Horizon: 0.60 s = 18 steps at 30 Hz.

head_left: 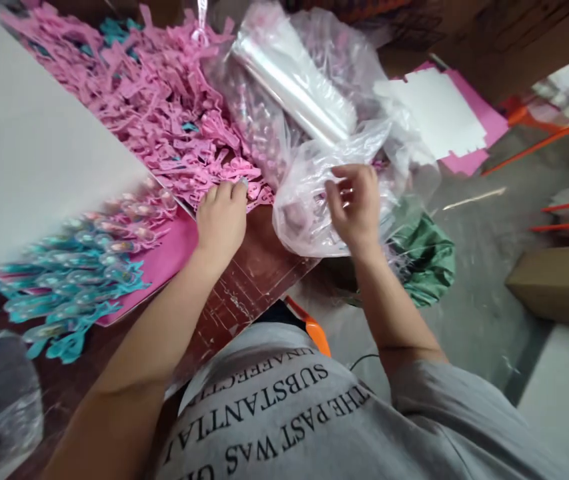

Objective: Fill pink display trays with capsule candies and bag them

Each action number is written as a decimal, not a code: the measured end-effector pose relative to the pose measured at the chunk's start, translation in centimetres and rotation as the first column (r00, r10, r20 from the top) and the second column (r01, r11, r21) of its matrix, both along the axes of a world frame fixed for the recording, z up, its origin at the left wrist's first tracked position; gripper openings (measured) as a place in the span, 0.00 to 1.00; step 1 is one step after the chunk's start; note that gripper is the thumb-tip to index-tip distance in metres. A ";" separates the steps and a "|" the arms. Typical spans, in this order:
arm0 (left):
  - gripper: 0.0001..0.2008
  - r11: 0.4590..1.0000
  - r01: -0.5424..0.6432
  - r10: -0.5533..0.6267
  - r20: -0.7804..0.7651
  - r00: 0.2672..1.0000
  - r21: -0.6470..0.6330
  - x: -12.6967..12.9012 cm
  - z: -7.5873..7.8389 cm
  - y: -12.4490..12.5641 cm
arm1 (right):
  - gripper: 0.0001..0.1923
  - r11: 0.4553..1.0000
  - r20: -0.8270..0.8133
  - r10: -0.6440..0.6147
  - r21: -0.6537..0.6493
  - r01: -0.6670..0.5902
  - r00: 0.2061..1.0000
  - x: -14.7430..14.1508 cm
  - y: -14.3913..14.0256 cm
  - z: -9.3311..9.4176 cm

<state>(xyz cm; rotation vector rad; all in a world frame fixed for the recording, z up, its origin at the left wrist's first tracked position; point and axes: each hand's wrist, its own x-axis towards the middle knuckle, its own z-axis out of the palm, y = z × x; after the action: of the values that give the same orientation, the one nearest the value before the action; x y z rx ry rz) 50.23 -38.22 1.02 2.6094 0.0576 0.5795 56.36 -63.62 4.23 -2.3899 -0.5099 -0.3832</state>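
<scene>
My left hand (pixel 221 217) is at the near edge of a heap of small pink plastic pieces (pixel 159 107). Its fingers are bent together, with their tips against the pieces, and I cannot make out what is in them. Over a clear plastic bag (pixel 304 207) hovers my right hand (pixel 358 207), thumb and fingers curved but apart, with nothing visible between them. The bag bulges with pink items, blurred through the film. A stack of clear plastic sleeves (pixel 294 80) lies on top of it, beyond my right hand.
Wrapped teal and pink packs (pixel 79 267) lie in rows on a pink sheet (pixel 177 250) at the left. White card (pixel 429 110) is at the right, above a green bag (pixel 424 257). A cardboard box (pixel 559 287) stands on the floor.
</scene>
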 end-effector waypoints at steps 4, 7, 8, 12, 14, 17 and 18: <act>0.11 0.995 -0.062 0.083 -0.299 0.951 0.079 3.4 -2.7 -2.7 | 0.19 0.939 -0.146 -0.105 -0.340 0.050 0.984 2.5 -7.4 -3.2; 0.17 0.987 -0.041 0.106 -0.429 0.897 0.157 2.6 -2.1 -3.7 | 0.19 0.865 -0.243 0.009 -0.485 -0.130 0.970 3.3 -9.2 -5.8; 0.19 0.985 -0.046 0.116 -0.444 0.889 0.164 1.9 -1.7 -3.8 | 0.17 0.861 -0.250 0.041 -0.482 -0.161 0.967 3.5 -9.4 -6.4; 0.22 0.993 -0.120 0.100 -0.462 0.881 -0.014 -2.2 -0.2 -2.7 | 0.13 0.972 -0.165 0.162 -0.144 -0.187 0.973 3.7 -9.7 -6.6; 0.26 0.951 -0.117 -0.026 -0.450 0.893 -0.286 -4.8 0.1 -2.0 | 0.16 0.976 -0.140 0.220 0.027 -0.218 0.965 2.7 -9.0 -5.6; 0.26 0.717 -0.069 -0.273 -0.370 0.888 -0.694 -8.3 0.5 -1.9 | 0.21 0.916 -0.184 0.380 0.207 -0.342 0.907 -0.5 -6.2 -3.1; 0.25 0.640 -0.056 -0.329 -0.339 0.881 -0.767 -9.2 0.8 -2.2 | 0.21 0.869 -0.202 0.467 0.285 -0.404 0.861 -1.7 -5.0 -2.1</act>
<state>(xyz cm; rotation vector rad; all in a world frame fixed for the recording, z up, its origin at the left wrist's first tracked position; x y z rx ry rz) 41.01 -40.37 1.79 1.8115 0.1980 -0.1413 54.66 -68.60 2.10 -1.9779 -0.8123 0.0815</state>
